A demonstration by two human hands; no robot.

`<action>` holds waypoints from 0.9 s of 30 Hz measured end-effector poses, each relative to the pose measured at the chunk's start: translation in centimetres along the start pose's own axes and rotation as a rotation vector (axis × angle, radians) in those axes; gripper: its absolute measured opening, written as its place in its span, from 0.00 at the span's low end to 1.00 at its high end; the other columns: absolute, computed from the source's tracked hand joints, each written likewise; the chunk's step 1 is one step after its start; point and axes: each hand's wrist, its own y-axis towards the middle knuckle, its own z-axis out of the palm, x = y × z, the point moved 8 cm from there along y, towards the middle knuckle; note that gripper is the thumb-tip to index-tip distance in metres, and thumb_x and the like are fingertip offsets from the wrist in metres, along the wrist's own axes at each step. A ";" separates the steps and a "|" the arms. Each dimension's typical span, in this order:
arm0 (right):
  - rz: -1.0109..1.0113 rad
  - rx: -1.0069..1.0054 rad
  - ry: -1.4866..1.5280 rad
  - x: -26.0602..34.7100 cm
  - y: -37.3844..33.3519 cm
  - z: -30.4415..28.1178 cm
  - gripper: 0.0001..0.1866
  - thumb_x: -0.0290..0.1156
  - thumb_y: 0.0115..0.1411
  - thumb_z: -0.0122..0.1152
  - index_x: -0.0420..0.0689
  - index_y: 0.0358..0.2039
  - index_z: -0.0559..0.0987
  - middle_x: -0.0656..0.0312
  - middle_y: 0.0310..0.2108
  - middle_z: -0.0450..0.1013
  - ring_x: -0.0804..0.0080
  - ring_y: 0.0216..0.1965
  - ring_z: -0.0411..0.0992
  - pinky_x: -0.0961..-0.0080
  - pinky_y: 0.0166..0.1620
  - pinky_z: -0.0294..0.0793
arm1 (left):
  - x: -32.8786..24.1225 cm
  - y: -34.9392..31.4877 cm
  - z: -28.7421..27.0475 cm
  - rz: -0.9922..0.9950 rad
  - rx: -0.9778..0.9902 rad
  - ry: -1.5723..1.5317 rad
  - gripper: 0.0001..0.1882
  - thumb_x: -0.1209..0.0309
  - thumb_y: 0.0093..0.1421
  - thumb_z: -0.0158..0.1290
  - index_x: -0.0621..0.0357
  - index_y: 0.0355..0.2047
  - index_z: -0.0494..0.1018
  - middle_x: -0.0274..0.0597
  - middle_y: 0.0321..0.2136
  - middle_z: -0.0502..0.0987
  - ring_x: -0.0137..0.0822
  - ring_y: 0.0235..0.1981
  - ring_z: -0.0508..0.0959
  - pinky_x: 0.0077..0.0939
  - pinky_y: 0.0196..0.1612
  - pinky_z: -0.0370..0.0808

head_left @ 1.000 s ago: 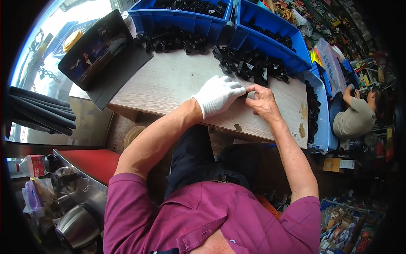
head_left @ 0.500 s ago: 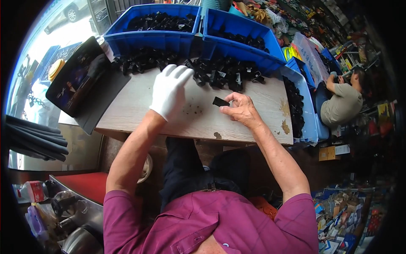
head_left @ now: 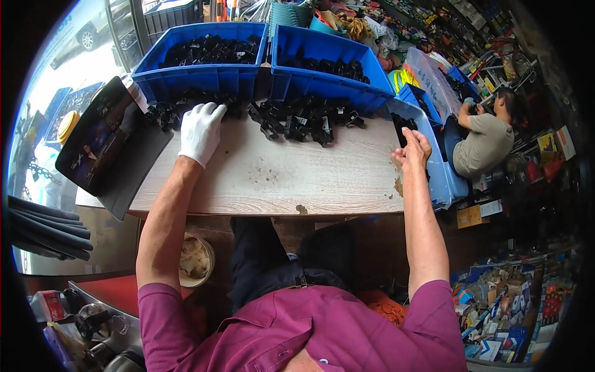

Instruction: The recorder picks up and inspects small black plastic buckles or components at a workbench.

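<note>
My gloved left hand (head_left: 201, 133) at black parts (head_left: 163, 115), right hand (head_left: 414, 150) well apart, by tub (head_left: 457, 186) (can't tell if either grips). Parts look light, stiff; pinch sides.

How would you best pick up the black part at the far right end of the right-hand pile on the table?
I'd pinch that black part by its outer right end, coming from the front right. It sits at the pile's edge, with bare tabletop that side, other parts on its left and a blue bin behind. Its finer shape is too small to tell.
</note>
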 end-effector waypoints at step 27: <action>-0.078 0.356 -0.259 -1.6 -2.8 14.2 0.18 0.38 0.60 0.71 0.43 0.48 0.83 0.61 0.33 0.77 0.76 0.17 0.67 0.70 0.22 0.80 | -1.1 -4.2 -1.7 -0.237 0.085 -0.389 0.10 0.74 0.63 0.57 0.58 0.44 0.82 0.47 0.39 0.84 0.52 0.40 0.81 0.41 0.45 0.78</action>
